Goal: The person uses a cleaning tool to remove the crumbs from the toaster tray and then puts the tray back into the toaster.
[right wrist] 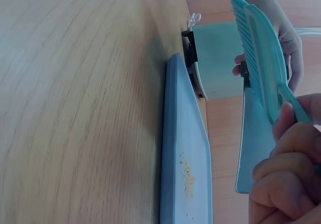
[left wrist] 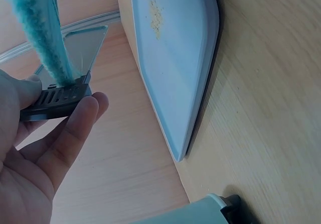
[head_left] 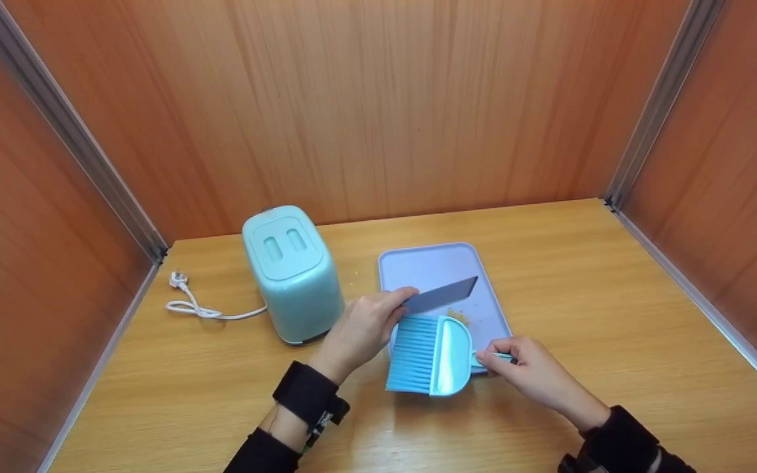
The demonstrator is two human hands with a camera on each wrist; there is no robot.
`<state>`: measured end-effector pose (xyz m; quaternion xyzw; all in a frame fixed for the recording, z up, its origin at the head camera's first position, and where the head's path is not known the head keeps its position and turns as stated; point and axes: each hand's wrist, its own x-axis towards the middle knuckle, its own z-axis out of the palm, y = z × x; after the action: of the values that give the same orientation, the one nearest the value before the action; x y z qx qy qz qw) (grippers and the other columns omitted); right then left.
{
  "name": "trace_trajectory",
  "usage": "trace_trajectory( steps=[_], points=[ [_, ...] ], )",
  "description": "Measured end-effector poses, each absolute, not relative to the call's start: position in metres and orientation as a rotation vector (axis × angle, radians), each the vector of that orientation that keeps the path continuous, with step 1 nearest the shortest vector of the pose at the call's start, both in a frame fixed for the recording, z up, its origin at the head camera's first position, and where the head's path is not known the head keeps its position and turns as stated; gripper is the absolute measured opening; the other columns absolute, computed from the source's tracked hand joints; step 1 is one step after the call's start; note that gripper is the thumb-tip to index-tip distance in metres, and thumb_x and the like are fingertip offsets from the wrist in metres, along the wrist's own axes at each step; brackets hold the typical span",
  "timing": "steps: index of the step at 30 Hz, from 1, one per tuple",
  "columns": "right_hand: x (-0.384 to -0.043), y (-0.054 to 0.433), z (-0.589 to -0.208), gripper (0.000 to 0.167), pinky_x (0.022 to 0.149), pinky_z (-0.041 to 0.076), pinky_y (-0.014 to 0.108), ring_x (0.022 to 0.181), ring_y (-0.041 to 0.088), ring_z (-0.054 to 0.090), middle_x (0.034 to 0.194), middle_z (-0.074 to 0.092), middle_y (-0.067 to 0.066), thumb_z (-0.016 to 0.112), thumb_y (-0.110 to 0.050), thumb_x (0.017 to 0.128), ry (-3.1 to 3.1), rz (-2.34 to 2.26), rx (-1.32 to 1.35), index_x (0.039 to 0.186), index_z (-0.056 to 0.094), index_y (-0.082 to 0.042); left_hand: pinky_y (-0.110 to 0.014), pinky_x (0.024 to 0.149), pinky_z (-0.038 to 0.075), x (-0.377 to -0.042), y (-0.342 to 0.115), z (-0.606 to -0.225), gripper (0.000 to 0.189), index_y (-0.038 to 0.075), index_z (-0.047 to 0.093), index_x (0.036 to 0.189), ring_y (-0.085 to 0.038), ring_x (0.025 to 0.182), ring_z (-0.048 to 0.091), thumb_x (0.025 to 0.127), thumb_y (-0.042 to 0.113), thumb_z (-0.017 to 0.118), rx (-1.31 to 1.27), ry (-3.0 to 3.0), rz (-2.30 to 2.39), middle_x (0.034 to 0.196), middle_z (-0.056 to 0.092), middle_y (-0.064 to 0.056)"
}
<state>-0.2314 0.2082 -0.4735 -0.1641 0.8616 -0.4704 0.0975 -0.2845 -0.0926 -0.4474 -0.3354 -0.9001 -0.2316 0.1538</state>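
My left hand (head_left: 360,326) pinches the black slotted end of a thin grey toaster crumb tray (head_left: 445,295), which is held tilted above a lavender tray (head_left: 426,261). In my right hand (head_left: 528,369) is the handle of a turquoise brush (head_left: 452,361). Its bristles (left wrist: 50,48) meet the crumb tray near the black end in the left wrist view. Yellowish crumbs (right wrist: 188,179) lie in a small heap on the lavender tray. The brush hides part of the crumb tray and of the lavender tray's near left side.
Left of the lavender tray stands a mint-green toaster (head_left: 303,299), close to my left hand. Its white cord (head_left: 204,311) and plug (head_left: 179,280) lie on the wooden table (head_left: 589,282). Wooden panels (head_left: 378,112) enclose the back and both sides.
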Motion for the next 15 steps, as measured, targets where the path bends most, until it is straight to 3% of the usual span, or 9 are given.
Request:
trace_trajectory(
  steps=[15],
  points=[
    [-0.239,0.219,-0.482,0.042,0.058,0.031,0.02,0.066,0.008,0.042,0.07,0.047,-0.006,0.068,-0.033,0.106,2.626,-1.372,-0.317,0.081,0.065,0.001,-0.03,0.085,0.068,-0.283,-0.094,-0.445,0.033,0.015,0.066,0.142,-0.016,0.095,0.079,0.109,0.013,0.064,-0.976,-2.59,-0.72,0.119,0.081,-0.007]
  ],
)
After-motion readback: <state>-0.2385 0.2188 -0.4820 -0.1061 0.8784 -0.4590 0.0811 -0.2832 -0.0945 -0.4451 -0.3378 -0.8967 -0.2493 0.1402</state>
